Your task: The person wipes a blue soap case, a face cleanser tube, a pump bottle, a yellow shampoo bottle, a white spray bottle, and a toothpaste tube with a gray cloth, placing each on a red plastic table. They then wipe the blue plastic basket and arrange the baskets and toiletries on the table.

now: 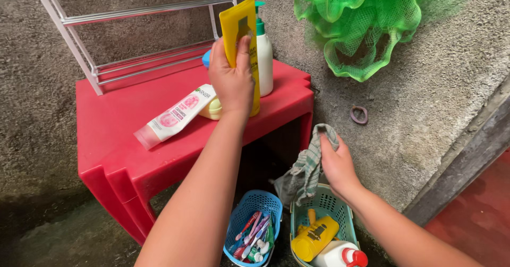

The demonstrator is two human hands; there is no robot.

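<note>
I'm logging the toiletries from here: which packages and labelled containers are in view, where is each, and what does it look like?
Tall yellow plastic tube: upright on the red plastic table, gripped by the left hand.
White pump bottle: behind it, teal pump.
White-and-pink tube: lying on the table.
Yellow bottle: in the pale green basket, dark label.
White bottle: same basket, red cap.

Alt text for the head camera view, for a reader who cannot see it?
A left hand holds a yellow tube upright on a red plastic table, while the right hand grips a checked cloth above a teal basket of bottles.
</note>
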